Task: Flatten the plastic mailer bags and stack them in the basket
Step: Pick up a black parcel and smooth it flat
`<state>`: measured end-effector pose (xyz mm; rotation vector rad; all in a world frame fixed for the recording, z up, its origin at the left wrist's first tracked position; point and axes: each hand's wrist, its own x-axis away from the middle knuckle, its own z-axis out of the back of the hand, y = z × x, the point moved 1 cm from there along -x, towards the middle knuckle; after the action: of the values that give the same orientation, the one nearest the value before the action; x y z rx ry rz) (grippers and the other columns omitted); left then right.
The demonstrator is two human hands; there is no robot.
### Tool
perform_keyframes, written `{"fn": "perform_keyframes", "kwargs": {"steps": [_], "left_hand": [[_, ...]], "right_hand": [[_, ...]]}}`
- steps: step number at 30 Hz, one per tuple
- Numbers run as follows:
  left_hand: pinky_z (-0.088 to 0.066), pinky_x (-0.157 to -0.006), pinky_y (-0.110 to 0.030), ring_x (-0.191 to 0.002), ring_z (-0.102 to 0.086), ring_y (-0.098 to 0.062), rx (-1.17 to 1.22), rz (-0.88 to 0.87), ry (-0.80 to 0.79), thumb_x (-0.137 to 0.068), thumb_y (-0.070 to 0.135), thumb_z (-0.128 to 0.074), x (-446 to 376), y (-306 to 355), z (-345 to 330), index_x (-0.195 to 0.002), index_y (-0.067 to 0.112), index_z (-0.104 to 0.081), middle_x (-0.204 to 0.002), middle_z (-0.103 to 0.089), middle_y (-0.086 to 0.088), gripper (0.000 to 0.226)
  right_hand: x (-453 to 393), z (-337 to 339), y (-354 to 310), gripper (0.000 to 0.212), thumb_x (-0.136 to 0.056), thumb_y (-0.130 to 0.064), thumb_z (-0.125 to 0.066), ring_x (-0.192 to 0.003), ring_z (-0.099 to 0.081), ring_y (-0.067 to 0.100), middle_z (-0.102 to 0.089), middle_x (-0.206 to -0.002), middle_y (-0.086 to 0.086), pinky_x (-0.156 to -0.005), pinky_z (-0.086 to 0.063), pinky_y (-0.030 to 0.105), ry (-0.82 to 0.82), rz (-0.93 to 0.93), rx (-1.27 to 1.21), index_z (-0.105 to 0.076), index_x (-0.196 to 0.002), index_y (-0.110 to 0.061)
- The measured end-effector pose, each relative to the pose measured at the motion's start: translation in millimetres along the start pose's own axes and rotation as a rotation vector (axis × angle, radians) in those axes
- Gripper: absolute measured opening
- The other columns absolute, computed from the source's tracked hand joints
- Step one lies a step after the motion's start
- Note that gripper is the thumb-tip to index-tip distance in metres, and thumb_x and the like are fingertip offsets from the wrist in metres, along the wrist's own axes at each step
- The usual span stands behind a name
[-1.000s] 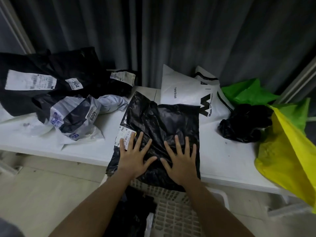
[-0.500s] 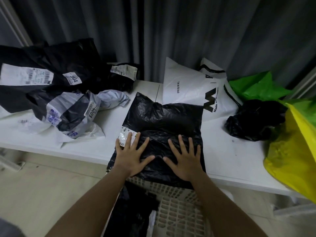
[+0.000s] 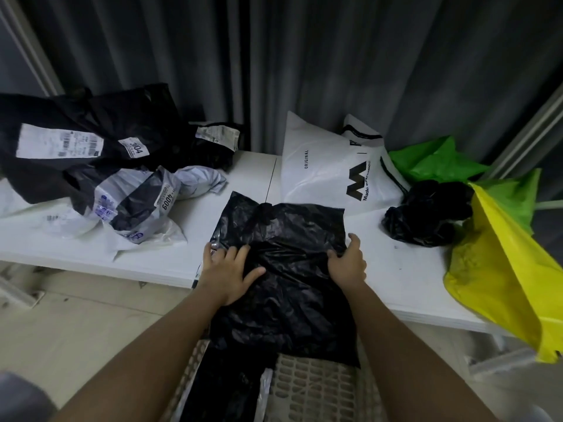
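A crumpled black mailer bag [image 3: 283, 239] lies on the white table [image 3: 405, 278], its near end hanging over the table edge above the white lattice basket [image 3: 320, 388]. My left hand [image 3: 228, 269] holds the bag's left edge with bent fingers, thumb stretched across the plastic, and it covers the bag's label. My right hand [image 3: 347, 260] curls round the bag's right edge. Inside the basket lies another black bag [image 3: 225, 388].
A heap of black and white labelled mailers [image 3: 91, 166] fills the table's left end. A white printed bag [image 3: 320, 175] leans at the back. A crumpled black bag [image 3: 426, 217], a green bag [image 3: 435, 159] and a yellow bag [image 3: 502, 278] sit right. A grey curtain hangs behind.
Both hands have slid apart from the middle of the black bag to its side edges, and their flat fingers have curled onto the plastic. The bag hangs further over the table edge.
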<state>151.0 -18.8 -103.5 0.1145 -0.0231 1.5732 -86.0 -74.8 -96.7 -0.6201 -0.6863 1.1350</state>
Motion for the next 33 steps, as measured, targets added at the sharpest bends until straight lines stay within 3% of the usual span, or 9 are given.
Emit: {"fn": "perform_keyframes", "kwargs": {"steps": [3, 6, 9, 12, 15, 18, 24, 30, 33], "left_hand": [[-0.025, -0.107, -0.046, -0.119, -0.048, -0.029, 0.016, 0.0, 0.042, -0.089, 0.069, -0.007, -8, 1, 9, -0.133, 0.017, -0.034, -0.127, -0.053, -0.007, 0.074], [-0.046, -0.087, -0.049, -0.102, -0.054, -0.036, -0.016, -0.023, 0.168, -0.09, 0.07, -0.005, -18, 11, 15, -0.123, 0.011, -0.052, -0.115, -0.055, -0.018, 0.083], [-0.022, -0.109, -0.057, -0.144, -0.014, -0.032, 0.0, -0.098, 0.072, -0.09, 0.071, -0.011, -28, 23, 0, -0.153, 0.026, -0.008, -0.159, -0.011, -0.01, 0.078], [-0.001, -0.112, -0.061, -0.145, 0.018, -0.028, -0.017, -0.09, -0.038, -0.094, 0.065, -0.015, -35, 33, -12, -0.149, 0.035, 0.016, -0.158, 0.02, 0.0, 0.07], [0.01, -0.109, -0.064, -0.144, 0.022, -0.031, -0.089, -0.12, -0.002, -0.087, 0.064, 0.003, -38, 41, -19, -0.152, 0.028, 0.008, -0.158, 0.02, -0.004, 0.075], [0.016, -0.108, -0.063, -0.142, 0.023, -0.031, -0.15, -0.215, 0.092, -0.075, 0.062, 0.011, -46, 42, -13, -0.154, 0.021, -0.009, -0.159, 0.013, -0.008, 0.091], [0.012, -0.109, -0.063, -0.141, 0.03, -0.027, -0.04, -0.158, 0.006, -0.053, 0.085, 0.026, -57, 23, -21, -0.139, 0.034, 0.033, -0.151, 0.035, 0.001, 0.099], [0.012, -0.11, -0.062, -0.143, 0.025, -0.03, 0.028, -0.062, -0.109, -0.04, 0.09, 0.029, -59, 20, -28, -0.135, 0.039, 0.036, -0.152, 0.033, -0.002, 0.108], [0.012, -0.111, -0.061, -0.143, 0.024, -0.03, 0.03, -0.054, -0.121, -0.042, 0.09, 0.027, -59, 20, -29, -0.141, 0.039, 0.031, -0.155, 0.029, -0.004, 0.111]], "right_hand": [[11, 13, 10, 0.046, -0.095, -0.007, -0.047, -0.093, -0.055, 0.027, -0.057, -0.112, 0.011, -0.076, -0.041, 0.029, -0.092, 0.043, -0.151, -0.032, -0.138, -0.015], [17, 25, 25, 0.044, -0.096, -0.003, -0.045, -0.096, -0.051, 0.024, -0.054, -0.112, 0.009, -0.075, -0.035, 0.025, -0.103, 0.086, -0.12, -0.033, -0.137, -0.014], [21, 26, 29, 0.046, -0.093, -0.003, -0.043, -0.108, -0.052, 0.036, -0.05, -0.121, 0.019, -0.079, -0.039, 0.033, -0.043, 0.066, -0.05, -0.033, -0.137, -0.01], [28, 20, 22, 0.055, -0.081, -0.01, -0.042, -0.106, -0.049, 0.043, -0.05, -0.117, 0.023, -0.084, -0.042, 0.046, 0.218, 0.123, 0.337, -0.041, -0.136, -0.009], [19, 4, 9, 0.055, -0.082, -0.03, -0.038, -0.116, -0.047, 0.043, -0.053, -0.128, 0.022, -0.097, -0.035, 0.058, 0.232, 0.465, 0.621, -0.054, -0.132, -0.015], [4, -16, 4, 0.057, -0.094, -0.052, -0.028, -0.137, -0.029, 0.043, -0.037, -0.15, 0.013, -0.11, -0.013, 0.06, 0.057, 0.642, 0.764, -0.04, -0.144, -0.029], [-9, -34, 18, 0.075, -0.074, -0.079, 0.012, -0.143, 0.024, 0.034, 0.023, -0.158, 0.0, -0.109, 0.016, 0.059, -0.104, 0.566, 0.802, 0.023, -0.142, -0.048], [-11, -37, 18, 0.084, -0.063, -0.084, 0.02, -0.141, 0.028, 0.034, 0.027, -0.156, -0.001, -0.107, 0.018, 0.062, -0.17, 0.509, 0.792, 0.026, -0.139, -0.051], [-12, -38, 17, 0.076, -0.072, -0.081, 0.005, -0.14, 0.029, 0.035, 0.027, -0.156, -0.001, -0.108, 0.017, 0.062, -0.201, 0.482, 0.786, 0.022, -0.141, -0.053]]}}
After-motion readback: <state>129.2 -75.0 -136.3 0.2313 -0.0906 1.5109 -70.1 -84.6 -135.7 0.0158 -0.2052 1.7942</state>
